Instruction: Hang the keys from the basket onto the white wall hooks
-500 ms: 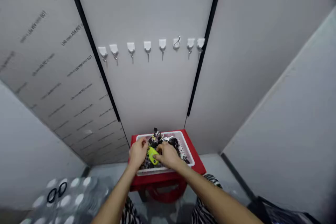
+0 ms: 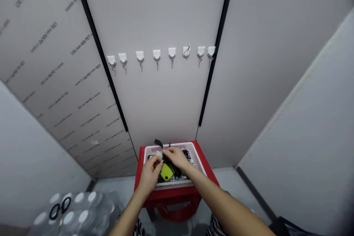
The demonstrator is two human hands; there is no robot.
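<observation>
A white plastic basket [image 2: 199, 162] with slotted walls holds a jumble of small dark and light items. Over its left half, my left hand [image 2: 151, 171] pinches something thin and pale at the fingertips, too small to name. Just under those fingers is a lime-green, rounded flat piece [image 2: 166, 172] with dark spots; whether it hangs from them or lies in the basket I cannot tell. My right hand [image 2: 175, 156] is closed in a pinch beside the left, its fingertips hiding what they hold. A black strap-like piece [image 2: 158, 142] sticks up past the basket's back rim.
The basket stands on a red stool [image 2: 211, 177] with a red handle loop [image 2: 177, 215] in front. Several white hooks [image 2: 156, 55] line the wall ahead. Packed clear bottles [image 2: 83, 217] with white caps are at lower left, a black carry handle [image 2: 61, 208] on top.
Both hands have come closer together, and my right hand has left the lime-green piece. That piece now sits lower and slightly right. The view has tilted a little.
</observation>
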